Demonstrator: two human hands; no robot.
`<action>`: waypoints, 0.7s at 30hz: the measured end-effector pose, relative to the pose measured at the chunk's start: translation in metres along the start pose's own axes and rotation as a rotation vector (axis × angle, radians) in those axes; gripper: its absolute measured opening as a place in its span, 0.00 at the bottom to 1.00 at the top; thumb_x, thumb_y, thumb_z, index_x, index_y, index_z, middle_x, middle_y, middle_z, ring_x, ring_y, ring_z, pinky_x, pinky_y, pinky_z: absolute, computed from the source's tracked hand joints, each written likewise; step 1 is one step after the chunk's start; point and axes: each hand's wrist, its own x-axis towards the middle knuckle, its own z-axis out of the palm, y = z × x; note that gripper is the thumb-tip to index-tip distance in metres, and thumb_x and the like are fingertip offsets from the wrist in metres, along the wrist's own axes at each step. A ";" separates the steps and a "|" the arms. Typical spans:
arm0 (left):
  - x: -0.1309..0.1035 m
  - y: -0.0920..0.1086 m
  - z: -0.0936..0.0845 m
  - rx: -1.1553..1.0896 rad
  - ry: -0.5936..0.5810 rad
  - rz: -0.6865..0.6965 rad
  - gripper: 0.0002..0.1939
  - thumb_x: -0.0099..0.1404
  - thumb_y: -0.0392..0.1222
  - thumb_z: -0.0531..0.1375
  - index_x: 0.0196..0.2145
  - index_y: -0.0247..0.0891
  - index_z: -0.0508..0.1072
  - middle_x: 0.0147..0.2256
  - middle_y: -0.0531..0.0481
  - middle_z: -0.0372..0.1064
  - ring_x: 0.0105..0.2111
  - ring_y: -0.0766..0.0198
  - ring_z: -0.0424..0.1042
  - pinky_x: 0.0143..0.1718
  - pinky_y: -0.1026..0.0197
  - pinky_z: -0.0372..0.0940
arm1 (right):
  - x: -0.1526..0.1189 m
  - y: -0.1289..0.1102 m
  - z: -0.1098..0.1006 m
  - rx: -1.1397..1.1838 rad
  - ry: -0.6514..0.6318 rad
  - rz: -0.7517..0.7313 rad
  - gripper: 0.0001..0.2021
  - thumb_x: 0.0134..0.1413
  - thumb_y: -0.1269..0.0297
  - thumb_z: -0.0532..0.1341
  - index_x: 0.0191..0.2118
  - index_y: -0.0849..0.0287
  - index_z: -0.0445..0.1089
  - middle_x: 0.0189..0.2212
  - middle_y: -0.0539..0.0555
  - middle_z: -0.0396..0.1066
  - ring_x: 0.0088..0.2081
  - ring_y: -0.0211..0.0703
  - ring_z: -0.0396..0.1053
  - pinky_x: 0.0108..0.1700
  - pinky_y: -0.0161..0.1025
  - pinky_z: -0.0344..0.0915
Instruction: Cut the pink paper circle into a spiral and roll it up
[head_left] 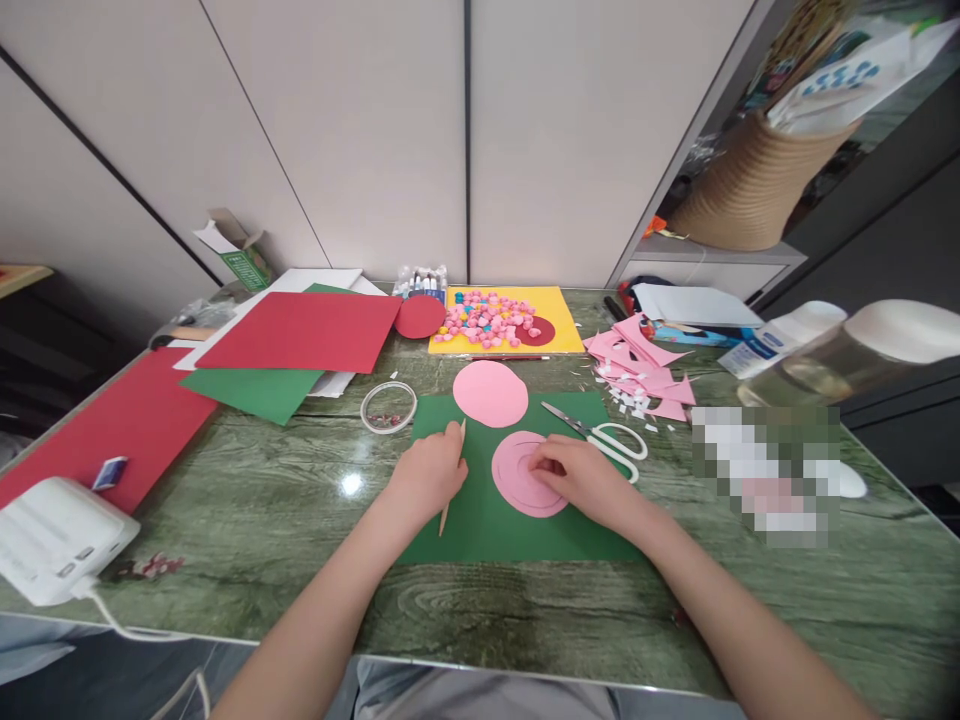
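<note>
As hands (429,468) (583,478) flank it, ringed pink circle (517,487)

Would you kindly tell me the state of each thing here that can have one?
Left hand: curled over the thin stick.
Right hand: fingertips on the lower pink disc.
Lower pink disc: marked with curved lines.
Upper pink disc: no lines visible.
Scissors: lying flat, blades seemingly closed.
Pink scraps: cut, heaped.
Small box: open.
Roll: lying flat.
Clear container: lidded, holding liquid.
White device: cable attached.

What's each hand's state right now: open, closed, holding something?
Left hand: closed, holding a thin wooden stick.
Right hand: partly curled, at the nearer pink circle; grip cannot be told.
</note>
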 end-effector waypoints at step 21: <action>0.035 -0.030 0.009 -0.101 0.465 0.017 0.12 0.65 0.36 0.47 0.43 0.35 0.65 0.43 0.40 0.64 0.41 0.56 0.68 0.42 0.57 0.63 | 0.002 0.010 -0.002 -0.221 0.117 -0.063 0.08 0.56 0.68 0.55 0.36 0.58 0.71 0.33 0.54 0.72 0.36 0.43 0.69 0.41 0.40 0.63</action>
